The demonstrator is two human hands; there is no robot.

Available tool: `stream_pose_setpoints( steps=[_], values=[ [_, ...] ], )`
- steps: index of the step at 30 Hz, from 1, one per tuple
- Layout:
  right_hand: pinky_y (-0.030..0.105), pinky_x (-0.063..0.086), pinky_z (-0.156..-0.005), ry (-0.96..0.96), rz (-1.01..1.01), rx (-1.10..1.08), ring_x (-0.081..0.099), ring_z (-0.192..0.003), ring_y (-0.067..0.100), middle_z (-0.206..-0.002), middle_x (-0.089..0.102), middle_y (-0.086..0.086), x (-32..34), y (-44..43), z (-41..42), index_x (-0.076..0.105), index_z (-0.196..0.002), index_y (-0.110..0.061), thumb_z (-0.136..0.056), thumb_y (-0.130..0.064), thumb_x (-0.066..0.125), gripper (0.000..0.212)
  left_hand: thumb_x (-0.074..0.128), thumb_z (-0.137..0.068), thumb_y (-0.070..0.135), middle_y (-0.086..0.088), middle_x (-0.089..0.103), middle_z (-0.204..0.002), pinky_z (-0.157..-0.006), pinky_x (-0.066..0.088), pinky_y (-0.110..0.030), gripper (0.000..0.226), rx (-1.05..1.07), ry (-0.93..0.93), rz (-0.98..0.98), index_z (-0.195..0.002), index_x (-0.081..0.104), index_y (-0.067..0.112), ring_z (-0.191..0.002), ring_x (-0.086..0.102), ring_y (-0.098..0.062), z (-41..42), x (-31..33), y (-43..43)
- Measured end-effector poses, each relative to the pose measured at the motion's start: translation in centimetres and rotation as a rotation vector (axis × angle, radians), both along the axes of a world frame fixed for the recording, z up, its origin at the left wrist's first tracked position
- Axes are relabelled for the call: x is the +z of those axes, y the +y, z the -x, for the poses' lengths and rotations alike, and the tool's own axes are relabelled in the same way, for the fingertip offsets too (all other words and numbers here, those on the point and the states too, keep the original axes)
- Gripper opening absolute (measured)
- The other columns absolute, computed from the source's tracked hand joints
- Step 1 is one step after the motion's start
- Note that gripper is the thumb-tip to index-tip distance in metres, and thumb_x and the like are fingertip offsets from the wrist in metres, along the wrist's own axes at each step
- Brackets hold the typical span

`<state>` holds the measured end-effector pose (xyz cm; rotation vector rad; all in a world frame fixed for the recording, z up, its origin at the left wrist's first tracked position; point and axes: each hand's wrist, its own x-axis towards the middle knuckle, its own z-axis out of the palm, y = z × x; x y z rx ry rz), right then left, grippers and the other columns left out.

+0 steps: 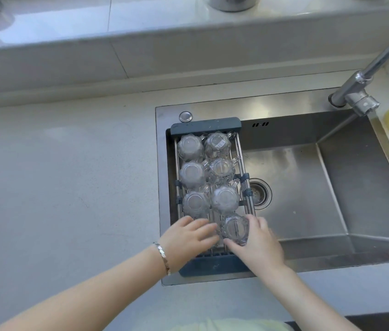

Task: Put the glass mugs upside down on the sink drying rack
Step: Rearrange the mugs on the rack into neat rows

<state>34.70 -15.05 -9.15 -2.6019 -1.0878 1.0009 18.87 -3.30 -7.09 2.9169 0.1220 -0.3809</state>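
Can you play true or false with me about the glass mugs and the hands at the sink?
1. Six mugs already sit upside down on the drying rack. True.
2. The right hand holds a seventh mug. True.
3. The rack sits on the right side of the sink. False: it is on the left side.
4. The bracelet is on the right wrist. False: the left wrist.
5. Water runs from the faucet. False: none is seen.

No text can be read: a small white sticker (219, 144) on the base of one glass mug (217, 145) at the drying rack's (205, 124) far end is too blurred.
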Motion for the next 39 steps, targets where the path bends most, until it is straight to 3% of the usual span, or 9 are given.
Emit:
stream_pose_setpoints(
  steps=[4, 6, 8, 16, 21, 24, 28, 31, 39],
  values=[
    [0.035, 0.042, -0.093, -0.079, 0.038, 0.096, 0.045, -0.119, 0.025, -0.131, 0.045, 0.002, 0.1, 1.6, 0.6, 0.031, -0.133, -0.022, -0.068, -0.052, 0.069, 0.081, 0.083, -0.048, 0.034, 0.004, 0.068, -0.114, -0.078, 0.055, -0.025, 0.06, -0.22, 0.15, -0.128, -0.104, 0.062, 0.034, -0.099, 0.065, -0.016, -1.2, 0.3, 0.4],
    [0.034, 0.043, -0.091, -0.068, 0.053, 0.073, 0.049, -0.115, 0.025, -0.125, 0.049, 0.002, 0.5, 2.0, 0.4, 0.038, -0.128, -0.024, -0.065, -0.051, 0.071, 0.077, 0.073, -0.071, 0.025, -0.009, 0.05, -0.136, -0.094, 0.048, -0.035, 0.061, -0.307, 0.217, -0.201, -0.125, 0.045, 0.03, -0.117, 0.053, -0.028, -2.1, 0.0, 0.8],
    [0.034, 0.044, -0.091, -0.065, 0.033, 0.068, 0.05, -0.115, 0.024, -0.123, 0.052, 0.001, 1.1, 1.9, 0.2, 0.042, -0.127, -0.026, -0.063, -0.051, 0.072, 0.075, 0.061, -0.083, 0.014, -0.018, 0.04, -0.138, -0.095, 0.044, -0.041, 0.06, -0.388, 0.271, -0.255, -0.134, 0.031, 0.021, -0.115, 0.049, -0.035, -2.8, -0.3, 1.0],
    [0.032, 0.044, -0.086, -0.102, -0.09, 0.068, 0.049, -0.113, 0.024, -0.12, 0.052, 0.0, 5.6, 1.0, -1.0, 0.046, -0.124, -0.028, -0.059, -0.05, 0.071, 0.073, 0.073, -0.072, 0.025, 0.002, 0.064, -0.103, -0.08, 0.055, -0.029, 0.038, -0.544, 0.007, -0.315, -0.106, 0.056, 0.03, -0.084, 0.064, -0.017, -2.6, 3.2, 1.1],
    [0.026, 0.04, -0.082, -0.086, -0.251, 0.127, 0.053, -0.108, 0.02, -0.118, 0.057, -0.006, 8.4, -0.7, -3.8, 0.052, -0.119, -0.03, -0.054, -0.038, 0.077, 0.07, 0.078, -0.049, 0.005, -0.011, 0.067, -0.091, -0.058, 0.059, -0.029, 0.046, -0.137, -0.217, -0.018, -0.093, 0.065, 0.015, -0.069, 0.065, -0.022, -1.1, 7.6, 1.7],
    [0.023, 0.038, -0.083, -0.09, -0.277, 0.211, 0.051, -0.11, 0.017, -0.121, 0.055, -0.011, 8.9, -1.3, -4.8, 0.051, -0.12, -0.032, -0.053, -0.033, 0.076, 0.071, 0.075, -0.059, 0.027, -0.006, 0.061, -0.121, -0.065, 0.055, -0.034, 0.057, 0.254, -0.157, 0.059, -0.11, 0.055, 0.011, -0.081, 0.058, -0.024, 0.0, 8.0, 1.3],
    [0.027, 0.045, -0.081, -0.076, -0.26, 0.404, 0.046, -0.11, 0.013, -0.124, 0.051, -0.016, 8.6, -1.7, -5.1, 0.049, -0.121, -0.034, -0.055, -0.027, 0.073, 0.07, 0.062, -0.067, 0.055, 0.002, 0.056, -0.093, -0.062, 0.041, -0.025, 0.071, 0.736, -0.058, 0.157, -0.126, 0.035, 0.027, -0.078, 0.05, -0.017, 0.1, 5.9, -1.2],
    [0.028, 0.048, -0.079, -0.08, -0.213, 0.551, 0.041, -0.114, 0.011, -0.128, 0.047, -0.017, 8.3, -1.7, -4.8, 0.046, -0.124, -0.035, -0.057, -0.024, 0.067, 0.071, 0.055, -0.071, 0.062, -0.003, 0.051, -0.096, -0.067, 0.043, -0.028, 0.072, 0.889, 0.089, 0.163, -0.134, 0.027, 0.041, -0.086, 0.058, -0.025, -0.4, 3.9, -3.4],
    [0.033, 0.048, -0.075, -0.001, -0.091, 0.824, 0.039, -0.116, 0.02, -0.126, 0.036, 0.002, 5.9, 1.1, -2.9, 0.046, -0.124, -0.035, -0.067, 0.002, 0.056, 0.069, 0.052, -0.073, 0.067, -0.009, 0.049, -0.108, -0.066, 0.039, -0.031, 0.057, 1.036, 0.225, 0.083, -0.111, 0.043, 0.025, -0.091, 0.06, -0.03, -2.2, 2.2, -2.5]
  ],
)
